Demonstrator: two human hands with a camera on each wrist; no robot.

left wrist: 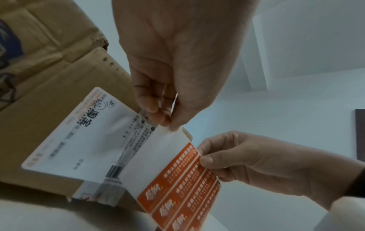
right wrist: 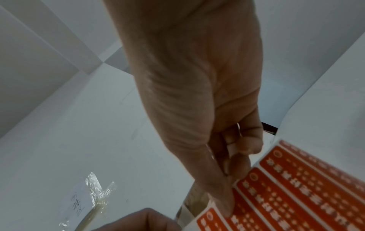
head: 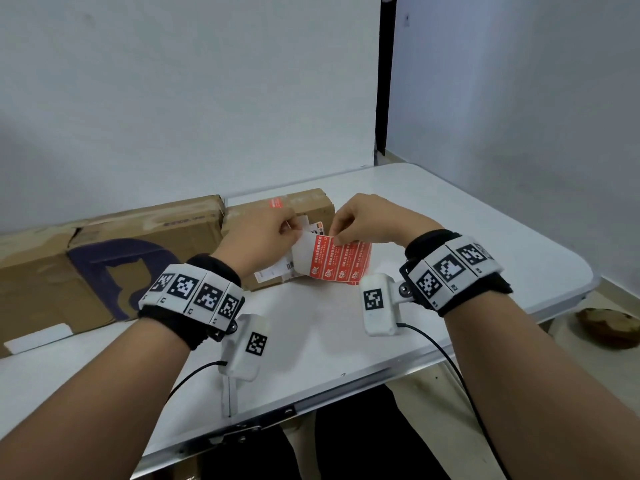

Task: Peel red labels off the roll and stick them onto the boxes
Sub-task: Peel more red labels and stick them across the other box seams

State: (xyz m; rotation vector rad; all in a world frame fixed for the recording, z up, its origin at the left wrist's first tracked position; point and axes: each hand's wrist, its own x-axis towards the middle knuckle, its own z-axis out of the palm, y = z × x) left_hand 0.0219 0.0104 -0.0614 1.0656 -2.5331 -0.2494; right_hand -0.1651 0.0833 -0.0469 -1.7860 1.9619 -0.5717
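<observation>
A strip of red labels (head: 337,263) on white backing paper is held above the table, in front of the smaller cardboard box (head: 311,204). My left hand (head: 289,230) pinches the bare white end of the backing (left wrist: 156,157) between thumb and fingers (left wrist: 152,107). My right hand (head: 334,237) pinches the top end of the first red label (left wrist: 177,171), thumb (left wrist: 207,160) on its corner. In the right wrist view its fingertips (right wrist: 227,207) lie on the red labels (right wrist: 292,200). One red label (head: 276,202) is stuck on the small box's top.
A large cardboard box (head: 104,258) with a purple print lies at the left, touching the small one. The small box's front carries a white shipping label (left wrist: 82,140). A white slip (head: 38,337) lies at the left of the white table (head: 329,341). A brown object (head: 606,323) sits on the floor.
</observation>
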